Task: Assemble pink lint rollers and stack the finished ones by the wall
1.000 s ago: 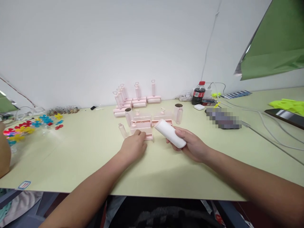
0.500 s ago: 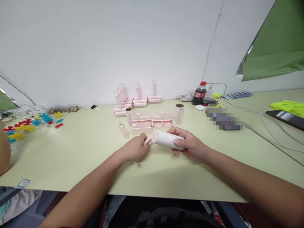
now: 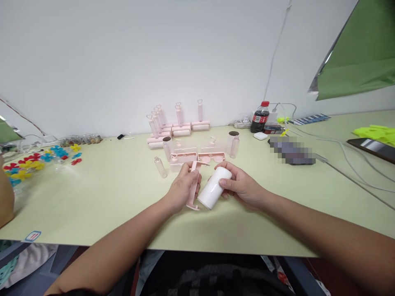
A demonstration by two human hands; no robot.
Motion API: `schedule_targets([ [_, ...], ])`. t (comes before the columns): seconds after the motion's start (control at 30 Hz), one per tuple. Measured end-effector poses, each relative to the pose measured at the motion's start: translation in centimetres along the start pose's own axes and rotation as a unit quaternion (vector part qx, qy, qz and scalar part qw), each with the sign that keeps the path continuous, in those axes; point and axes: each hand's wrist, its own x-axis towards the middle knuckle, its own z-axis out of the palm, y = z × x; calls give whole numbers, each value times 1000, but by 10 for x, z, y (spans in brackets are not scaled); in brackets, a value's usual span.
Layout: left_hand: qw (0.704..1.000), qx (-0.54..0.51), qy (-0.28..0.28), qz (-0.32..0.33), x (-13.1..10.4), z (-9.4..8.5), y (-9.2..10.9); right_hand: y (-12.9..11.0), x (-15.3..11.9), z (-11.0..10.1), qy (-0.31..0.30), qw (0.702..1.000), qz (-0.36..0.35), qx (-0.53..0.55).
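A pink plastic bracket (image 3: 193, 189) with a flange at each end is gripped upright in my left hand (image 3: 182, 187). My right hand (image 3: 242, 185) has its fingers wrapped round a white roll (image 3: 215, 188), which tilts with its lower end toward the bracket. Just behind my hands lie open pink cases (image 3: 184, 163), one holding round pink parts (image 3: 211, 158). Beside them a small clear pink tube (image 3: 160, 167) leans to the left, and a wider tube (image 3: 233, 144) stands at the right.
Several finished-looking pink rollers (image 3: 182, 130) with heart-topped handles stand by the wall. A cola bottle (image 3: 260, 117), a blurred dark item (image 3: 290, 152), cables and a phone (image 3: 375, 150) are on the right. Coloured flower shapes (image 3: 60, 152) and another person's arm (image 3: 6, 189) are at left.
The white roll has turned from nearly level to a steep tilt. My left hand has turned the pink bracket, which now shows at full length next to the roll.
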Motion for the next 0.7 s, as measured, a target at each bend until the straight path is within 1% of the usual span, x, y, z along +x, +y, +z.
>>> schedule_targets([
  [0.1,1000,-5,-4,22,-2,6,-3,4,1,3,-14,1000,0,-13],
  [0.17,1000,1,-8,21,-2,8,-6,6,0,4,-19,1000,0,-18],
  [0.27,1000,3,-10,16,0,10,-10,8,0,3,-16,999,-1,-31],
  [0.33,999,3,-5,39,1,12,-15,9,0,3,-9,1000,-6,-25],
  [0.37,998,8,-2,62,0,12,-17,9,0,4,-4,1000,-11,-12],
  [0.43,991,26,-9,130,-2,13,-21,7,-1,5,6,999,-24,25],
  [0.53,964,87,-42,249,-7,10,-28,4,-5,8,3,998,-31,61],
  [0.6,932,163,-35,321,-10,5,-31,3,-10,11,-34,996,-25,75],
  [0.67,890,235,-14,390,-11,1,-31,3,-15,14,-111,990,-9,92],
  [0.7,869,256,-13,422,-11,0,-31,4,-18,16,-155,983,5,101],
])
